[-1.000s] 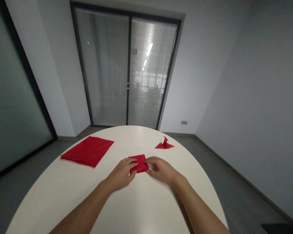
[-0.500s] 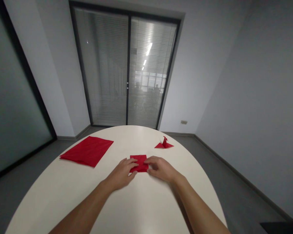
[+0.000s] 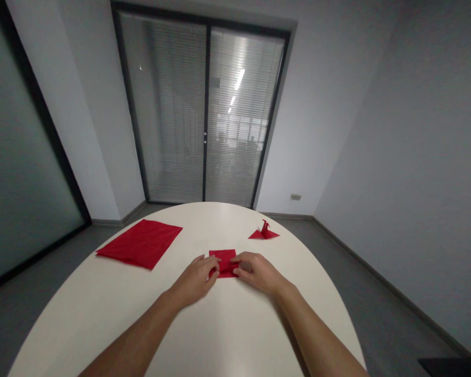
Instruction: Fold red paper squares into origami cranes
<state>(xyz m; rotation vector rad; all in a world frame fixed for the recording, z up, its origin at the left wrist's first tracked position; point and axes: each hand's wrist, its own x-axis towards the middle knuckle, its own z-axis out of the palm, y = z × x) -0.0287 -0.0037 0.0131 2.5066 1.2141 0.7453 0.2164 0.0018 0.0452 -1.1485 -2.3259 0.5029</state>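
Head view: a folded red paper square (image 3: 226,255) is lying on the table (image 3: 227,335), nearer than the red origami crane (image 3: 264,233). Left hand (image 3: 198,276) and right hand (image 3: 259,273), almost closed, are pinching the square's sides.

The small folded red paper (image 3: 227,255), skewed a second ago, now lies squarer to the person. The left grip (image 3: 196,280) curls tighter, its thumb drawn up from the near edge until it nearly meets the fingertips. The right grip (image 3: 261,273) brings its thumb slightly up too. Between them, a darker crease shows across the paper's near half.
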